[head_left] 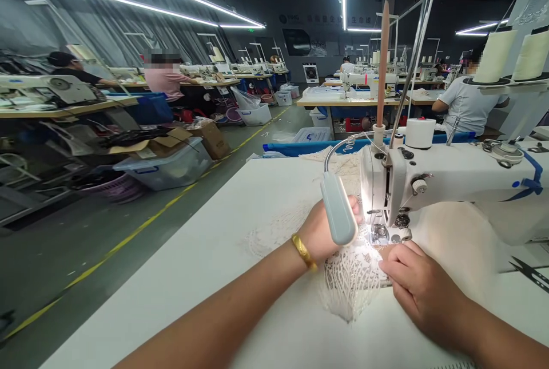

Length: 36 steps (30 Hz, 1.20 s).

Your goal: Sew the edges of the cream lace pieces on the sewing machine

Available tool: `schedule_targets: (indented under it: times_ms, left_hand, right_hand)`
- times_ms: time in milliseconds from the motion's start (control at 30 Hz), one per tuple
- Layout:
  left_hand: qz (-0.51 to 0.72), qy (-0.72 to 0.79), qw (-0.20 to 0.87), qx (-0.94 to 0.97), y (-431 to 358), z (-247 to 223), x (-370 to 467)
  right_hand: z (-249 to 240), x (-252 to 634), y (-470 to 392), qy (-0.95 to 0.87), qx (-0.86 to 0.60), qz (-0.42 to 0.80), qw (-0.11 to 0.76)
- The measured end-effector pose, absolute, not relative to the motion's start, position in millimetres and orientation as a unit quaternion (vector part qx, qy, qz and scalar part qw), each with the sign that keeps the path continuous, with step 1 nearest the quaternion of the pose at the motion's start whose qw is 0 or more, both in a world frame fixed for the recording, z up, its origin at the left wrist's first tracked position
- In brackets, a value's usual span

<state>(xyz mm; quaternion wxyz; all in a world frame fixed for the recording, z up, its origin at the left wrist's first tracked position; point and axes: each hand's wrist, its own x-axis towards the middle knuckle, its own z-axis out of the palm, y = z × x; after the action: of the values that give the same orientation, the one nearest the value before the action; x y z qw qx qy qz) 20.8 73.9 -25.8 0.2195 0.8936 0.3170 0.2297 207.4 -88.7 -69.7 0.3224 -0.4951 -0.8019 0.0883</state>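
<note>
White lace fabric (354, 277) lies under the needle area of a white sewing machine (450, 171). My left hand (328, 229), with a gold bracelet at the wrist, rests on the lace left of the needle; a grey lamp head (338, 209) hides much of it, and its visible fingers are curled. Just right of and below the presser foot (380, 234), my right hand (416, 277) has its fingers bent together, pinching the edge of the lace. Bright lamp light falls on the lace between both hands.
Black scissors (532, 273) lie at the right edge of the white table (206, 277). Thread cones (495, 57) stand above the machine. Beyond the table are a blue cloth trough (295, 149), plastic bins (171, 166) and several seated people at other machines.
</note>
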Motion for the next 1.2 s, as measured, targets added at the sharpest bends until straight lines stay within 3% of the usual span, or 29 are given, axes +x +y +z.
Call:
schedule_targets:
  times_ms: [333, 567, 700, 1200]
  left_hand:
    - [0.217, 0.375, 0.240, 0.869, 43, -50, 23]
    - [0.240, 0.262, 0.020, 0.934, 27, -55, 19]
    - [0.236, 0.234, -0.046, 0.942, 13, -56, 13]
    - [0.165, 0.204, 0.088, 0.961, 42, -61, 5]
  right_hand:
    - [-73, 207, -90, -0.805, -0.504, 0.056, 0.309]
    - [-74, 205, -89, -0.806, -0.502, 0.051, 0.310]
    - [-75, 204, -89, -0.806, -0.503, 0.040, 0.309]
    - [-72, 199, -89, -0.804, -0.520, -0.004, 0.287]
